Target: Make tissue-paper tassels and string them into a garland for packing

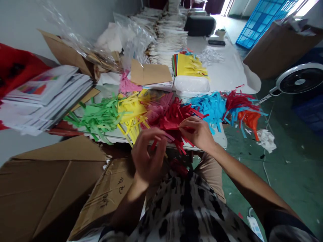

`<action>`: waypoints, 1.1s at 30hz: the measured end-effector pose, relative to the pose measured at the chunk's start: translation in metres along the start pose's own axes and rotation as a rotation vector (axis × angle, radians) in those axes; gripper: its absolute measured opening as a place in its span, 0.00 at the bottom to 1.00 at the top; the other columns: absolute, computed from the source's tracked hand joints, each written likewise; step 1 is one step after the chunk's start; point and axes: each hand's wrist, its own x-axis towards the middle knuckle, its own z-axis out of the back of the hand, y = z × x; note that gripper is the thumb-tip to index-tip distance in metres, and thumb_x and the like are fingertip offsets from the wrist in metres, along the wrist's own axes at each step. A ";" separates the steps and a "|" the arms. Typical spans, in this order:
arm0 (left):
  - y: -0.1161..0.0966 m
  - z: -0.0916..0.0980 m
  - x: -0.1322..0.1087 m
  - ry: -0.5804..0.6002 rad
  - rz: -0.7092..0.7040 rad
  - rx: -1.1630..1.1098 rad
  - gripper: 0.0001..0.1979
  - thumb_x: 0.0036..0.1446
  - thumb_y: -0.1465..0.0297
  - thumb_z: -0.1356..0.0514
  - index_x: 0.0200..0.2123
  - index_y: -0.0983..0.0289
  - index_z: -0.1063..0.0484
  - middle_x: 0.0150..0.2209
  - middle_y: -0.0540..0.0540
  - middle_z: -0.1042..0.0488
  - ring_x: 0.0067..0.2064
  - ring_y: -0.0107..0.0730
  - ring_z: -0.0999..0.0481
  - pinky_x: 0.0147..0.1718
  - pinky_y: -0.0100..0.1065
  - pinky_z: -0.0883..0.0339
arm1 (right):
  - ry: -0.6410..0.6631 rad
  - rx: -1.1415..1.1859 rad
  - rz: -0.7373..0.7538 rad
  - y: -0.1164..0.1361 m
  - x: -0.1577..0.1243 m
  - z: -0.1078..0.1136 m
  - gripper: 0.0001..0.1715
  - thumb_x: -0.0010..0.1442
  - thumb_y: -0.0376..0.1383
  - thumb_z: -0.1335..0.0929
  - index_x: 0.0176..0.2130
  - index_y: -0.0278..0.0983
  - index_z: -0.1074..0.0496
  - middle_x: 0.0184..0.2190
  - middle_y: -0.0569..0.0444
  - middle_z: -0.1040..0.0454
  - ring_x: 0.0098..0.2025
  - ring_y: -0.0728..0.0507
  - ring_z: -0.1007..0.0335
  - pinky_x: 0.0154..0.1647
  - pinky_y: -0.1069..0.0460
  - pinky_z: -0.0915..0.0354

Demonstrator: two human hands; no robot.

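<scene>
Right grip (195,132) pinching red paper fringe (171,123); left grip (148,156) curled beside.

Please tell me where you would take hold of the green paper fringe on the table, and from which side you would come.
I would pinch the solid, uncut band of the green paper fringe from above, coming in from its left end. The thin strips look loose and could tangle, and its right end runs into the yellow paper fringe.
</scene>
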 end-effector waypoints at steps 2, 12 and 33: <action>0.025 -0.007 0.015 -0.025 -0.108 0.194 0.09 0.66 0.72 0.38 0.49 0.60 0.23 0.49 0.58 0.22 0.53 0.43 0.25 0.57 0.45 0.31 | -0.012 0.046 -0.027 0.002 0.000 0.001 0.07 0.65 0.32 0.30 0.36 0.41 0.20 0.39 0.51 0.17 0.42 0.41 0.22 0.47 0.45 0.30; 0.075 -0.020 0.047 0.115 -0.331 0.486 0.09 0.70 0.67 0.39 0.39 0.59 0.18 0.42 0.56 0.16 0.50 0.43 0.21 0.54 0.44 0.34 | -0.126 0.024 -0.074 0.003 0.015 0.019 0.07 0.72 0.37 0.35 0.41 0.40 0.27 0.41 0.49 0.20 0.45 0.41 0.25 0.48 0.46 0.33; 0.062 -0.036 0.073 0.227 -0.444 0.047 0.09 0.68 0.72 0.40 0.47 0.61 0.20 0.44 0.56 0.16 0.48 0.37 0.18 0.51 0.40 0.26 | -0.226 0.123 -0.108 -0.028 0.024 0.022 0.10 0.74 0.42 0.36 0.40 0.41 0.30 0.36 0.54 0.26 0.39 0.43 0.30 0.42 0.47 0.37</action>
